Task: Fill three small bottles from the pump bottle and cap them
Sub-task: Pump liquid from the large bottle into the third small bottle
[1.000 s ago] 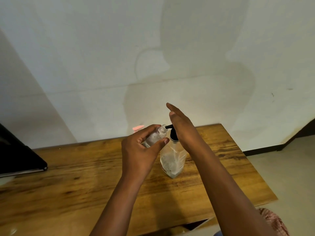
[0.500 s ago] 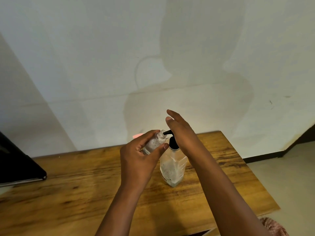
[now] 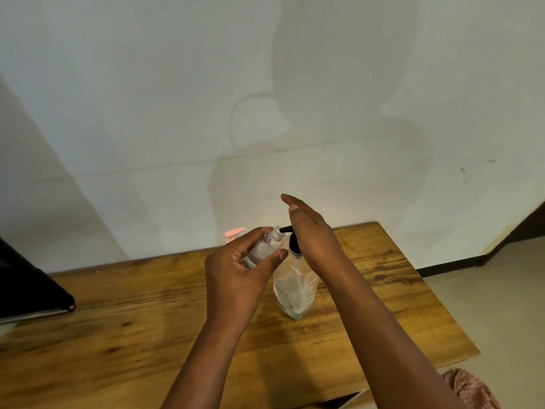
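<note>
Clear small bottle (image 3: 263,247), partly filled and uncapped, sits gripped in your left hand (image 3: 236,276) fingers, mouth at the spout. Your right hand (image 3: 312,234) rests flat-fingered on the pump bottle (image 3: 295,287) at 12 o'clock on the desk (image 3: 118,335). I'd say you're mid-fill; no other bottles or caps visible.

The right hand (image 3: 312,234) covers the top of the pump bottle (image 3: 295,287); only the black spout tip shows. The left hand (image 3: 239,276) hides the small bottle's (image 3: 264,247) lower end. A pink object (image 3: 234,233) behind the left hand is mostly hidden, possibly a sprayer. The dark object (image 3: 26,287) far left and the pinkish cloth (image 3: 472,389) near right are cut off by the edges.
</note>
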